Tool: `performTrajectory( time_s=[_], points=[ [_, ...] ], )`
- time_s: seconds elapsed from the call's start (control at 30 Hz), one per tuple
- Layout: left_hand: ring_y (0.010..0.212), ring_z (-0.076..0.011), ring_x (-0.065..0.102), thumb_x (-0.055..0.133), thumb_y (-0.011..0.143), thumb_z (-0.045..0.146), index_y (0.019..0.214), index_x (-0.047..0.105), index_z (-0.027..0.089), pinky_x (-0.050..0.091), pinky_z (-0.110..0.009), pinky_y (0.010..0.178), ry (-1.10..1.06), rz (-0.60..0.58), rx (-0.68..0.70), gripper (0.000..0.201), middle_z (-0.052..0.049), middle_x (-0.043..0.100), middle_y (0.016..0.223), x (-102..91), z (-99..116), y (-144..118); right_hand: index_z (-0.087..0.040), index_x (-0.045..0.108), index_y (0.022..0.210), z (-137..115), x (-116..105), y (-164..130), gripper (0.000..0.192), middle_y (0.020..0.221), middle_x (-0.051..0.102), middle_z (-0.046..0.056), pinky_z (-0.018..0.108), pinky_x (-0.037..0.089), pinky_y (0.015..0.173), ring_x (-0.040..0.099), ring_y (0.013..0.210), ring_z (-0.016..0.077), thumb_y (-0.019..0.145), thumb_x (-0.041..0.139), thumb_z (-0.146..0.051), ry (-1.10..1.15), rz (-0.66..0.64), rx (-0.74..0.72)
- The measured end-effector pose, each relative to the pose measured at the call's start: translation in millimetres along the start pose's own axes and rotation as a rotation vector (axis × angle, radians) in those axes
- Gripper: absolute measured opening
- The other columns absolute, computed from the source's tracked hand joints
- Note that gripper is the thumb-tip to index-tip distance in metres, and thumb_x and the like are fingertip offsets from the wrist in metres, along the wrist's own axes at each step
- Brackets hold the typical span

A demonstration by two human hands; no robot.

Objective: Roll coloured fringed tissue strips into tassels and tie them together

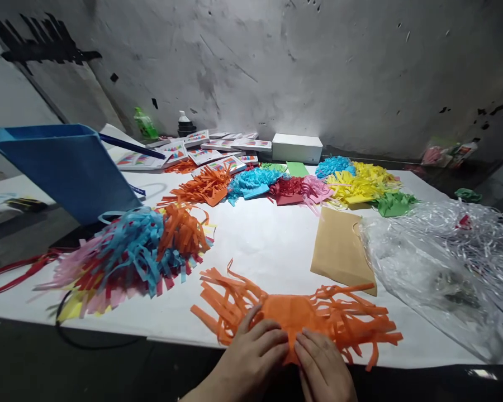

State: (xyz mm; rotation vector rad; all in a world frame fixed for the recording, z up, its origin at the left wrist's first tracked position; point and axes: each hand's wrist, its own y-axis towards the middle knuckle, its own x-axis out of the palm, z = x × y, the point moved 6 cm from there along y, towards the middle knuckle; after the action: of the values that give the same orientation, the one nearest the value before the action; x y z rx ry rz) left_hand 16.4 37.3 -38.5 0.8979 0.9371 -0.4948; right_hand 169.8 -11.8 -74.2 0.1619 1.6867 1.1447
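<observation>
An orange paper piece (295,312) with long cut fringes on both sides lies at the near edge of the white table (268,240). My left hand (254,357) presses its fingertips on the paper's uncut middle from the left. My right hand (322,365) presses the same middle part from the right, fingers close together. Both hands lie flat on the paper, side by side and almost touching.
A heap of fringed blue, orange, pink and red paper (129,251) lies at the left, a blue paper bag (67,167) behind it. Further fringed pieces (302,187) line the back. A tan envelope (339,251) and clear plastic bag (436,268) sit at the right. A white box (297,148) stands by the wall.
</observation>
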Motion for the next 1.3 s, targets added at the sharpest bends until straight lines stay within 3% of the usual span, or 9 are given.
performTrajectory(
  time_s=[0.07, 0.17, 0.3, 0.47, 0.63, 0.87, 1.0, 1.1, 1.3],
  points=[
    [0.089, -0.0174, 0.066, 0.038, 0.103, 0.016, 0.095, 0.062, 0.022, 0.041, -0.039, 0.102, -0.055, 0.087, -0.063, 0.026, -0.001, 0.075, 0.091, 2.4, 0.5, -2.4, -0.015, 0.067, 0.110, 4.7, -3.4, 2.4, 0.030, 0.104, 0.077, 0.006, 0.042, 0.050, 0.100, 0.069, 0.109, 0.0246, 0.088, 0.050, -0.004, 0.031, -0.010, 0.076],
    [0.082, -0.0203, 0.062, 0.038, 0.102, 0.016, 0.088, 0.058, 0.021, 0.045, -0.038, 0.083, -0.078, 0.107, -0.173, 0.025, -0.003, 0.071, 0.086, -0.2, -11.5, -5.4, -0.020, 0.065, 0.108, 12.2, -10.6, 7.3, 0.024, 0.098, 0.077, 0.003, 0.044, 0.044, 0.100, 0.069, 0.105, 0.0257, 0.091, 0.053, -0.008, 0.069, -0.014, 0.150],
    [0.080, -0.0226, 0.060, 0.037, 0.097, 0.014, 0.085, 0.057, 0.021, 0.045, -0.039, 0.077, 0.002, -0.065, -0.362, 0.024, -0.005, 0.068, 0.085, -7.1, -27.7, 1.3, -0.022, 0.061, 0.091, 26.4, -9.0, 27.4, 0.014, 0.076, 0.068, 0.000, 0.039, 0.041, 0.089, 0.065, 0.084, 0.0215, 0.096, 0.051, -0.015, 0.090, -0.037, 0.292],
    [0.075, -0.0237, 0.061, 0.040, 0.093, 0.016, 0.075, 0.057, 0.020, 0.043, -0.042, 0.076, 0.165, -0.197, -0.575, 0.025, -0.005, 0.068, 0.078, -11.4, -39.4, 15.4, -0.023, 0.054, 0.073, 40.7, 15.3, 56.5, 0.041, 0.066, 0.059, -0.001, 0.037, 0.035, 0.075, 0.054, 0.066, 0.0202, 0.106, 0.030, -0.028, 0.008, -0.156, 0.428],
    [0.073, -0.0240, 0.063, 0.042, 0.091, 0.016, 0.072, 0.058, 0.019, 0.041, -0.040, 0.074, 0.225, -0.252, -0.641, 0.025, -0.005, 0.069, 0.075, -5.4, -45.9, 16.8, -0.025, 0.050, 0.071, 48.4, 34.2, 64.7, 0.045, 0.062, 0.059, 0.000, 0.034, 0.031, 0.062, 0.050, 0.059, 0.0207, 0.107, 0.025, -0.034, -0.064, -0.264, 0.396],
    [0.074, -0.0261, 0.065, 0.042, 0.089, 0.014, 0.074, 0.062, 0.018, 0.040, -0.042, 0.074, 0.257, -0.312, -0.633, 0.026, -0.007, 0.071, 0.075, -0.1, -49.9, 18.9, -0.025, 0.048, 0.074, 52.8, 47.5, 73.1, 0.030, 0.058, 0.059, -0.002, 0.032, 0.026, 0.055, 0.049, 0.052, 0.0201, 0.103, 0.041, -0.028, -0.145, -0.354, 0.357],
    [0.074, -0.0274, 0.067, 0.043, 0.088, 0.013, 0.074, 0.066, 0.017, 0.041, -0.043, 0.074, 0.262, -0.362, -0.641, 0.026, -0.009, 0.072, 0.076, 0.7, -51.2, 22.9, -0.022, 0.057, 0.086, 48.7, 27.0, 80.0, 0.022, 0.081, 0.065, 0.004, 0.038, 0.039, 0.076, 0.059, 0.074, 0.0226, 0.099, 0.041, -0.015, -0.099, -0.267, 0.308],
    [0.074, -0.0281, 0.068, 0.044, 0.087, 0.014, 0.074, 0.067, 0.016, 0.042, -0.044, 0.077, 0.258, -0.389, -0.643, 0.027, -0.010, 0.073, 0.075, 1.6, -51.4, 26.8, -0.021, 0.062, 0.100, 33.3, 8.5, 79.7, 0.018, 0.097, 0.067, 0.005, 0.046, 0.035, 0.099, 0.061, 0.095, 0.0229, 0.096, 0.045, -0.014, 0.089, -0.198, 0.118],
    [0.072, -0.0284, 0.068, 0.045, 0.088, 0.013, 0.072, 0.067, 0.015, 0.045, -0.044, 0.075, 0.204, -0.386, -0.685, 0.027, -0.010, 0.072, 0.071, -4.7, -58.7, 25.8, -0.018, 0.064, 0.096, 22.2, 12.6, 60.2, 0.024, 0.088, 0.069, 0.002, 0.039, 0.035, 0.105, 0.063, 0.089, 0.0167, 0.096, 0.043, -0.005, 0.139, -0.125, 0.044]
  ],
)
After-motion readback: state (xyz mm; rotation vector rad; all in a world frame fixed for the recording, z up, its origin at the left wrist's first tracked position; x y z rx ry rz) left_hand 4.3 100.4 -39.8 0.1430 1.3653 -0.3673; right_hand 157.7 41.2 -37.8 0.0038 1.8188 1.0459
